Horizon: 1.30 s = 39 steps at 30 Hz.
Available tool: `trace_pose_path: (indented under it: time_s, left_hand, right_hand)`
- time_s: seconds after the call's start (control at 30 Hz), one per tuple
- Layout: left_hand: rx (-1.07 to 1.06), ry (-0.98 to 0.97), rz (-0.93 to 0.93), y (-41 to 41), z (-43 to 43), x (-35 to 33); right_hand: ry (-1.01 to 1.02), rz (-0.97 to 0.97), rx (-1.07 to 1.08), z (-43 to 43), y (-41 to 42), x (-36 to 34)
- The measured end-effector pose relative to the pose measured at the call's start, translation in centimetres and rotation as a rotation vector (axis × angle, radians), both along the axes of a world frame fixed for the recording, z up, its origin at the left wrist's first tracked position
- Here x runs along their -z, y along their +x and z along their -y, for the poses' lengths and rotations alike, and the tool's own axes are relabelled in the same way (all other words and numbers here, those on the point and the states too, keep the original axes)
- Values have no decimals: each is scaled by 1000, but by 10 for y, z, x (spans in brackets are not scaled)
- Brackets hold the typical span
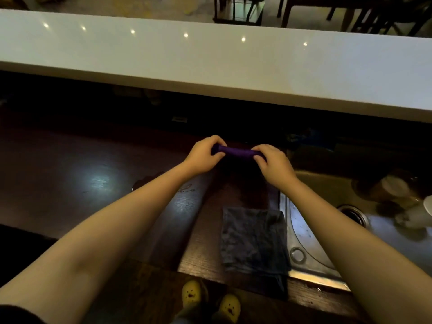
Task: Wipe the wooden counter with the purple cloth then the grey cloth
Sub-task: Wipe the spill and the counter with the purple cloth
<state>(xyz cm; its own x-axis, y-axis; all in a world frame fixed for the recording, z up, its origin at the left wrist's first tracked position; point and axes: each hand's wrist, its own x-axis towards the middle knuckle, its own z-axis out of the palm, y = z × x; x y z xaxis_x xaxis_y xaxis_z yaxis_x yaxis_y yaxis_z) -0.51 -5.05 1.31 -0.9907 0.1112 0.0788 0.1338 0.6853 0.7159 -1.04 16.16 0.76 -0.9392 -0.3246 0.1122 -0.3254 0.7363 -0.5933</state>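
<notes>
Purple cloth [236, 152] is being held rolled into a tight bar, stretched level between the two hands, above the far part of the dark wooden worktop [70, 164]. Left hand [203, 155] is being kept clenched round one end of the roll, right hand [273, 164] round the other; fingers of both are being curled over the cloth ends. Whether the cloth is being wrung, rolled or unrolled cannot be told.

Grey cloth [253, 242] is lying flat and folded on the worktop nearer the body, just beside the steel sink [304, 232], its near edge hanging over the worktop front. It is not being touched by either hand.

Step in hand, as judged: the purple-cloth stage, with the cloth being readied or finished off (no wiping contact is being made, since the roll is being held clear of the wood). A damp-looking patch [145, 183] is being seen on the worktop under the left forearm, next to a bright light reflection.

Next move, as judged: if wiping is not yet done, the roll is to be opened out, pressed flat on the wood and swept across. Otherwise it is to be put down well apart from the grey cloth, and the grey one taken up. A raised white ledge [210, 66] is bounding the far side.
</notes>
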Motion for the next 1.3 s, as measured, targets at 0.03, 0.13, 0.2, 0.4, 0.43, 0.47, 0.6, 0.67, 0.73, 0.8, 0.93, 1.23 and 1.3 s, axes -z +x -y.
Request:
trace_pose_path:
  time_s: [0.03,0.13,0.2,0.4,0.43,0.47,0.6,0.67,0.73,0.8,0.93,1.23,1.3]
  left_hand:
    - [-8,0,5,3,7,0]
    - [15,-60,35,17,23,9]
    - [44,-139,45,27,31,21]
    - [195,-265,131,40,62,31]
    - [194,-236,130,40,72,29]
    - [166,-210,116,40,84,28]
    - [-80,-183,3,37,156,33]
    - [-179,-226,-11,39,203,44]
    - [-229,-327,16,42,248,61]
    - [-240,-483,78,46,282,80]
    - [-206,-647,164,50,319,106]
    - [-202,-632,99,52,336,131]
    - [-209,-635,86,52,336,133]
  right_hand:
    - [0,-15,-3,6,-1,2]
    - [36,26,8,24,8,16]
    - [69,94,-20,33,21,32]
    - [347,106,-163,63,47,60]
    - [353,72,-197,69,45,60]
    - [338,56,-246,75,43,60]
    - [368,202,-371,92,36,72]
    - [460,190,-350,97,36,82]
    - [500,182,-292,105,37,86]
    - [500,215,-214,120,38,89]
    - [497,244,-38,164,59,94]
    - [518,177,156,195,79,105]
    - [500,214,280,195,50,102]
